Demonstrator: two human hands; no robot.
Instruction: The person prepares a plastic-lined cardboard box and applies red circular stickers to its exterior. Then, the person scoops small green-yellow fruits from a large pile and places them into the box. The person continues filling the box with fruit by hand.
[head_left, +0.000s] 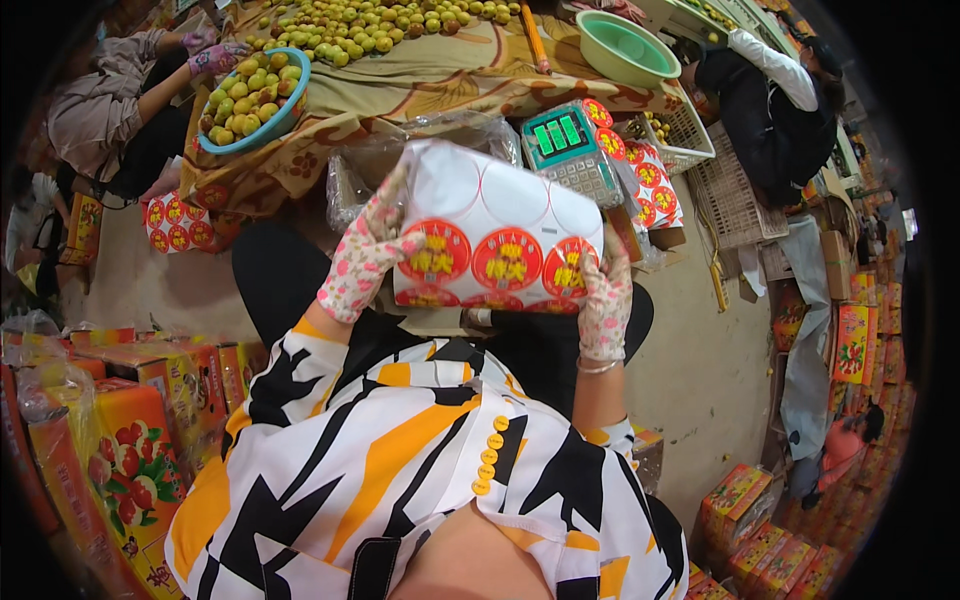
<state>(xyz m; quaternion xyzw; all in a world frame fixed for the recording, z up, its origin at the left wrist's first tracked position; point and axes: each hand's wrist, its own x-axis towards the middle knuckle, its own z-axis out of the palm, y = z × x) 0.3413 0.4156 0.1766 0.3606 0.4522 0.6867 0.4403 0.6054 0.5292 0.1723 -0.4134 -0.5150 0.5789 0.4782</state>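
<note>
Between my two gloved hands is a white sheet of round red stickers with yellow print. Its upper rows show bare white circles where stickers are gone. My left hand, in a flower-patterned glove, grips the sheet's left edge with the thumb on top. On the right edge, my right hand pinches it near a red sticker, the other fingers behind. Beyond the sheet stands a carton lined with clear plastic, partly covered by it. A digital scale display unit with keypad sits just past the sheet's upper right corner.
A patterned cloth covers the table with many green jujubes. A blue basket of fruit, a green basin and more sticker sheets are around. Printed fruit cartons stack at left. People work at both sides.
</note>
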